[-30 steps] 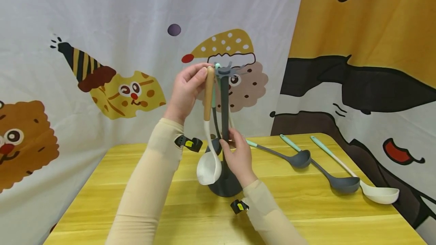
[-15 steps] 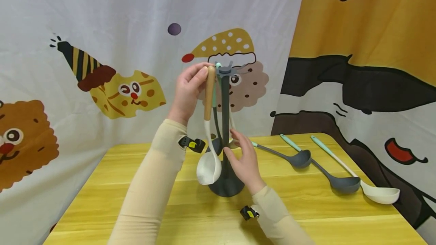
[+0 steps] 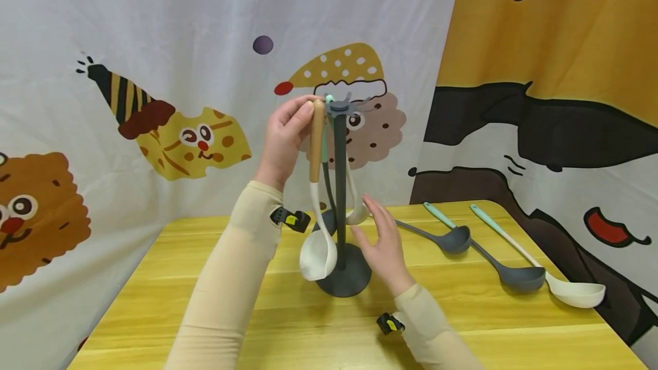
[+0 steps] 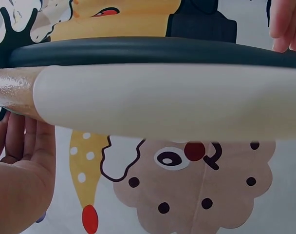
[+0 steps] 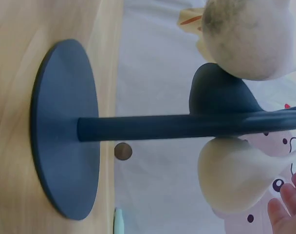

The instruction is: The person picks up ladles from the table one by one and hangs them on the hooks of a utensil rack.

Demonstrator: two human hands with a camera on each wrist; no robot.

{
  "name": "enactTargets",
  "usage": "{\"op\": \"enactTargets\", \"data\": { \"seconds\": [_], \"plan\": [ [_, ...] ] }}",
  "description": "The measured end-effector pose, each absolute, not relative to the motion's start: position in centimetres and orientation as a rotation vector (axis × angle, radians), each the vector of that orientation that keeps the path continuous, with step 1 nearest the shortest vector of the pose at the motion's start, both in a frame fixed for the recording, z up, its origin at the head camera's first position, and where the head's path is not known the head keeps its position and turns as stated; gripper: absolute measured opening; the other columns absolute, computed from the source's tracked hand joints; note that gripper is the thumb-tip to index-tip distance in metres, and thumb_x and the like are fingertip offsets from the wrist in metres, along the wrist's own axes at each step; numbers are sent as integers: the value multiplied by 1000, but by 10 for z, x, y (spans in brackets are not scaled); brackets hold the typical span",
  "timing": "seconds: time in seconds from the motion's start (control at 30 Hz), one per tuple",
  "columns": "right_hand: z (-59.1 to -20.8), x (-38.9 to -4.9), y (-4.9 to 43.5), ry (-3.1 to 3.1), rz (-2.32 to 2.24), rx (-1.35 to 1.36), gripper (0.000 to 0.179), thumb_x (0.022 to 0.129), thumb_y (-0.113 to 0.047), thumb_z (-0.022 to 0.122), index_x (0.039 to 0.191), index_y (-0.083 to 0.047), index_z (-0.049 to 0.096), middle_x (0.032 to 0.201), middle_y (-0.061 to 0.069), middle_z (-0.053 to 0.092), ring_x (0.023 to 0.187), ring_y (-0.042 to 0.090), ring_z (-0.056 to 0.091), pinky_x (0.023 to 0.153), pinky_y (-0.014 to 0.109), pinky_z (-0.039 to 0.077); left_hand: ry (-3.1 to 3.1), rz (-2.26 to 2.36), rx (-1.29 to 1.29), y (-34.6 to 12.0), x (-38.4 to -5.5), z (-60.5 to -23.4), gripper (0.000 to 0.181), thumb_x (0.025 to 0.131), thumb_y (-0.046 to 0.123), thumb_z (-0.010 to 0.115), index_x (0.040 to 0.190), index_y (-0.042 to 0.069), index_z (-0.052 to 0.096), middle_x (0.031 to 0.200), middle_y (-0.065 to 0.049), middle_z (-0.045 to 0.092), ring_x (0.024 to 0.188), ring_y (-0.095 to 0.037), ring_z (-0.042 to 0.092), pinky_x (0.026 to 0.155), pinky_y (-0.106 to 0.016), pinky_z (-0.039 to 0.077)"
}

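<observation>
Beside the dark stand, the left hand pinches a wooden-handled ladle, the right hand spread and empty.

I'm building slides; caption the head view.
Left hand pinching a wooden-handled white ladle at a dark utensil stand, right hand open nearby.

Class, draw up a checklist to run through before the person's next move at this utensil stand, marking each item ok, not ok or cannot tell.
1. Stand upright on the table: ok.
2. Left hand pinching the wooden-handled ladle near its top: ok.
3. That ladle securely hooked: cannot tell; the join is hidden.
4. Right hand holding nothing: ok.
5. All ladles on the stand: not ok; two gray ladles and a white, mint-handled ladle lie at right.
</observation>
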State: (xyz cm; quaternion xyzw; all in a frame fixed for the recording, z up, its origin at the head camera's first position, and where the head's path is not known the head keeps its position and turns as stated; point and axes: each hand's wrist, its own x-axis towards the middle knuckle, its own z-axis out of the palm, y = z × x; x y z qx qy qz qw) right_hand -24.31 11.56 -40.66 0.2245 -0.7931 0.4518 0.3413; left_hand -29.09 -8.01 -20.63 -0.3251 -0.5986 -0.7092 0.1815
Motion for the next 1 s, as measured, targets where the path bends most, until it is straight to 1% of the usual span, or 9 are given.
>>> {"op": "enactTargets", "data": {
  "seconds": [0.13, 0.33, 0.4, 0.5, 0.77, 1.0],
  "plan": [
    [-410, -243, 120, -2090, 1177, 611, 63, 90, -12, 70, 147, -4, 45, 152, 11, 43, 136, 35, 39, 106, 57, 34, -1695, -2002, -910, -80, -291, -206, 31, 101, 21, 53, 118, -1, 65, 112, -9, 62, 101, -27, 59, 99, -40, 47],
    [-415, -247, 127, -2127, 1145, 641, 67, 91, -20, 70, 151, -9, 41, 156, 8, 37, 139, 35, 36, 106, 60, 32, -1704, -1992, -903, -80, -290, -207, 31, 101, 21, 53, 119, -1, 65, 114, -10, 62, 103, -26, 59, 101, -40, 46],
    [-417, -249, 129, -2141, 1140, 643, 68, 91, -21, 70, 151, -8, 40, 157, 8, 35, 140, 36, 35, 107, 61, 31, -1703, -1993, -903, -80, -290, -207, 31, 101, 22, 53, 119, -1, 65, 114, -10, 62, 104, -26, 59, 102, -40, 46],
    [-420, -252, 133, -2178, 1146, 626, 70, 90, -20, 71, 151, -6, 39, 158, 10, 33, 141, 38, 32, 108, 63, 28, -1700, -1994, -911, -80, -289, -208, 32, 101, 22, 53, 120, -1, 64, 115, -10, 62, 106, -26, 59, 102, -40, 45],
    [-425, -260, 147, -2367, 1129, 542, 87, 88, -27, 74, 156, -3, 25, 160, 17, 24, 144, 42, 23, 111, 64, 22, -1694, -2004, -919, -80, -291, -208, 29, 101, 20, 52, 119, 0, 65, 114, -10, 62, 105, -27, 59, 102, -40, 45],
    [-431, -270, 159, -2486, 1011, 568, 89, 90, -31, 72, 157, -2, 21, 161, 21, 18, 146, 42, 16, 114, 63, 14, -1685, -1994, -933, -81, -291, -209, 31, 102, 19, 52, 120, -3, 63, 113, -8, 62, 103, -25, 59, 102, -40, 45]
  ]
}}
